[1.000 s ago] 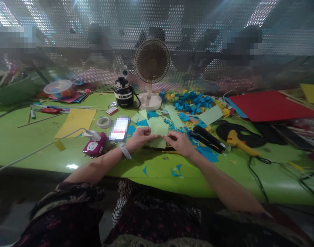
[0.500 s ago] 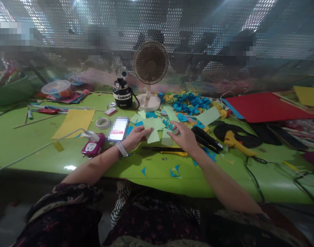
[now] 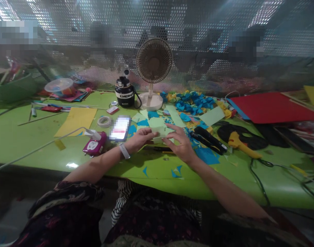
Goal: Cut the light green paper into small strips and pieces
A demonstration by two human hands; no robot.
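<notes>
Both of my hands meet over the middle of the green table point(image 3: 23, 144). My left hand point(image 3: 140, 138), with a white watch at the wrist, pinches a small pale green paper piece point(image 3: 159, 131). My right hand point(image 3: 179, 142) closes its fingers on the same piece from the right. More pale green and blue paper cuttings point(image 3: 157, 120) lie just behind it. A black and yellow cutter point(image 3: 162, 149) lies on the table under my hands. A lit phone point(image 3: 120, 128) rests left of my left hand.
A small fan point(image 3: 153, 68) and a black jug point(image 3: 124, 94) stand behind. Blue and yellow folded paper bits point(image 3: 193, 101) are heaped beside them. A yellow glue gun point(image 3: 240, 144), black marker point(image 3: 209, 137), red sheet point(image 3: 270, 106), yellow sheet point(image 3: 76, 120), tape roll point(image 3: 104, 121) and pink charger point(image 3: 94, 145) lie around.
Half a second ago my hands were apart, the left holding a paper piece and the right spread over the cuttings. Now both have come together on one pale green piece.
</notes>
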